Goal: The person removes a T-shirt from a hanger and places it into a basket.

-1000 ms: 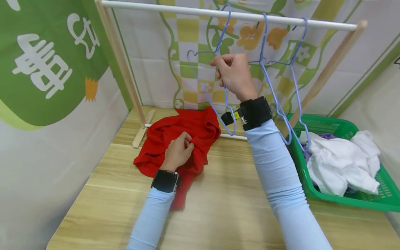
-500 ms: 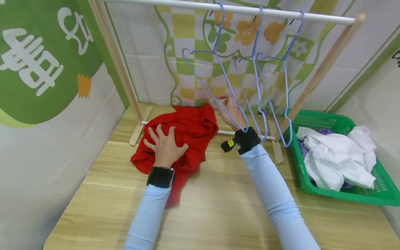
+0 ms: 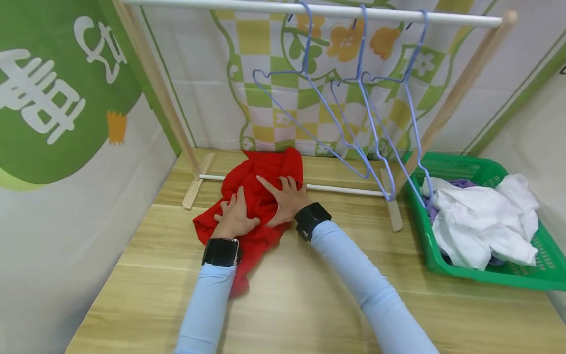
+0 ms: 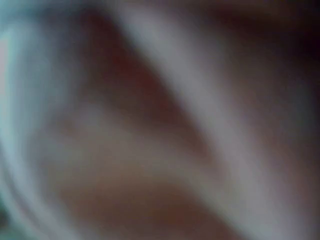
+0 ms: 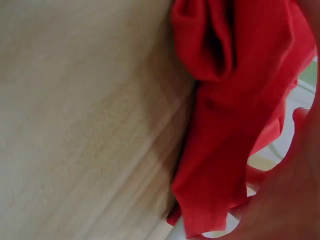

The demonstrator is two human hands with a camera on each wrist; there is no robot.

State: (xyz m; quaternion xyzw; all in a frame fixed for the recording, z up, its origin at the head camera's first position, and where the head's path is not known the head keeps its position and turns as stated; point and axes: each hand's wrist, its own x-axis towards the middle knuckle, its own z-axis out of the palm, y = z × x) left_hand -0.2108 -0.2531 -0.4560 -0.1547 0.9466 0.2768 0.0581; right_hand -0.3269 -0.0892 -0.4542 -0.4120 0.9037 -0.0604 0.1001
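A crumpled red cloth garment (image 3: pixel 254 246) lies in a heap on the wooden table (image 3: pixel 309 305); its exact kind cannot be told. On its left side rests my left hand (image 3: pixel 234 219), fingers spread. My right hand (image 3: pixel 288 200) touches the right side, fingers apart and thumb toward the left hand. In the right wrist view, the red garment (image 5: pixel 215 145) hangs in folds beside the edge of my right hand (image 5: pixel 292 195). The left wrist view is too blurred to make out more than pale and reddish bands.
Behind the garment stands a rack with a white top rail (image 3: pixel 221 6) and a low bar (image 3: pixel 345 189). Blue wire hangers (image 3: pixel 306 59) hang from the rail. At right, a green basket (image 3: pixel 486 276) holds white cloth (image 3: pixel 482 221) and purple cloth (image 3: pixel 462 184).
My right hand has let go of the left hanger and come down onto the red garment. My left hand has released its pinch and spread out on the cloth. The hangers have swung.
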